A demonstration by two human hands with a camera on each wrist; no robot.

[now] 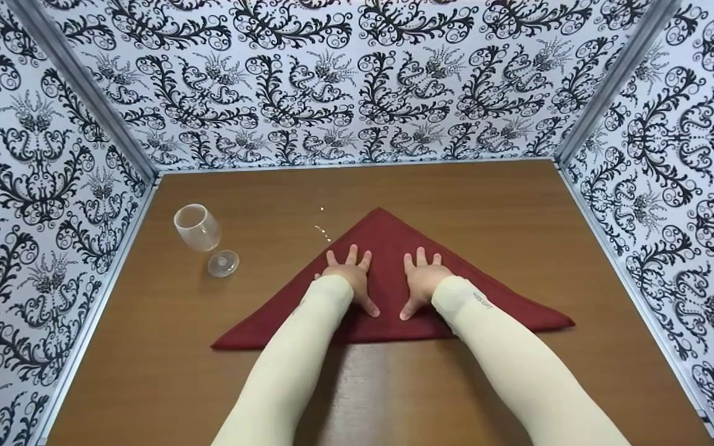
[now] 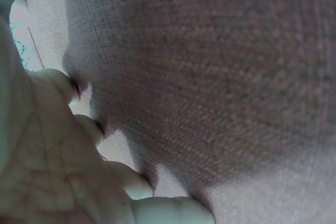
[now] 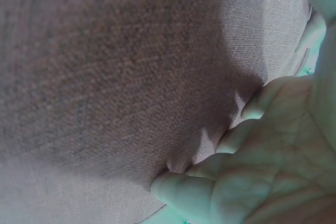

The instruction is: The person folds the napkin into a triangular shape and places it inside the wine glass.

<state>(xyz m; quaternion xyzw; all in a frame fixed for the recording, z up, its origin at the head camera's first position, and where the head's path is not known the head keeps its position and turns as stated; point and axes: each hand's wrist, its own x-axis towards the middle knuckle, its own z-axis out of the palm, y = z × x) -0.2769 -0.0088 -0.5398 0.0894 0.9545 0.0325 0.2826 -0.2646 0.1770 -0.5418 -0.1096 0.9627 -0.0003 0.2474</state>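
Observation:
A dark red cloth napkin, folded into a triangle, lies on the table with its peak pointing away and its long folded edge toward me. On its left half rests my left hand, fingers spread and thumb pointing inward. My right hand mirrors it on the right half, a strip of napkin showing between the two thumbs. Both wrist views show fingertips touching the woven cloth, with the palm of the left hand and of the right hand arched above it. Neither hand grips the fabric.
A clear stemmed glass stands on the wooden table to the left of the napkin. Small white specks show on the wood near the napkin's upper left edge. Patterned panels enclose the table at the back and both sides.

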